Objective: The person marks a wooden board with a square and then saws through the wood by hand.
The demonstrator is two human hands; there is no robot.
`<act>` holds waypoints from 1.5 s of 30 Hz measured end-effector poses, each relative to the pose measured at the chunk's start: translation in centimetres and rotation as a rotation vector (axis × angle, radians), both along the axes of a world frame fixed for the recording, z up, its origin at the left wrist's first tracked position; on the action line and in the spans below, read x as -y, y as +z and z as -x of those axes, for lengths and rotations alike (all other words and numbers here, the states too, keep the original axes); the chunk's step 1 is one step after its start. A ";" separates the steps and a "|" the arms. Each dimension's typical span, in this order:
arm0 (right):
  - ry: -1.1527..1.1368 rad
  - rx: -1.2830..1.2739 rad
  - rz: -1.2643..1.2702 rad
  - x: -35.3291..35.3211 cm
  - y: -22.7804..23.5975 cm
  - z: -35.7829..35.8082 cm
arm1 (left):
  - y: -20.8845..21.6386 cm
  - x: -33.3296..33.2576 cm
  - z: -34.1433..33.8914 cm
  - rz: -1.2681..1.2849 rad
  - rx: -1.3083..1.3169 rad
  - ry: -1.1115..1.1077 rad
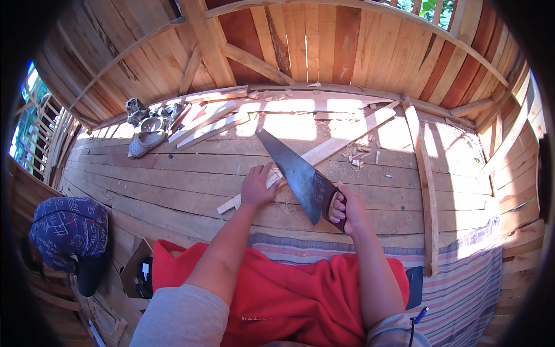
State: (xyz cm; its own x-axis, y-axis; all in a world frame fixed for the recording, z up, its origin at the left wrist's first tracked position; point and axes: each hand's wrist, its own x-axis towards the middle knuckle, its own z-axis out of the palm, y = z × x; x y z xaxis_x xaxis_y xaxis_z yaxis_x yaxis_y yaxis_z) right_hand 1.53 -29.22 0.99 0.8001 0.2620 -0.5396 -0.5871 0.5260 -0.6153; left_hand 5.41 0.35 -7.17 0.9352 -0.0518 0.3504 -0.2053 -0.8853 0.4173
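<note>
The dark handle of a handsaw (303, 180) is gripped by the right hand (346, 209), fingers wrapped fully round it, with the broad, dull grey blade tapering up and to the left to a point. The blade is laid across a long pale wooden strip (324, 151), which is pressed flat by the left hand (256, 187), palm down and fingers spread just left of the blade. The strip runs diagonally over a floor (173, 185) of wide, rough brown planks, patched with strong sunlight and scattered with small wood chips (359, 155) to the right of the saw. Several more pale offcut strips (208, 122) are piled near the far plank wall (324, 43), which is braced with slanted battens. One long narrow batten (424, 179) is laid along the floor at the right. A pair of light sandals (145, 136) is seen at the far left. A red cloth (277, 289) is spread over the lap above a striped mat (462, 277), and one dark patterned cap (70, 228) is visible at the lower left
</note>
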 end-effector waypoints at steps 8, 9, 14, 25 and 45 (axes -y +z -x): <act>-0.101 0.099 0.146 0.4 0.3 -0.4 | -1.0 -0.7 0.2 -0.008 0.133 -0.112; -0.096 0.102 0.159 0.3 0.3 -0.4 | -1.1 -0.8 0.3 -0.002 0.121 -0.111; -0.042 0.196 0.282 -0.5 -0.3 -0.3 | -1.1 -1.1 0.2 0.018 0.117 -0.125; -0.021 0.307 0.289 -0.7 -0.4 0.6 | -0.4 -0.5 0.4 0.096 -0.009 0.017; 0.131 0.927 0.941 -5.1 -1.7 1.6 | 0.0 0.1 -0.5 -0.135 -0.274 0.150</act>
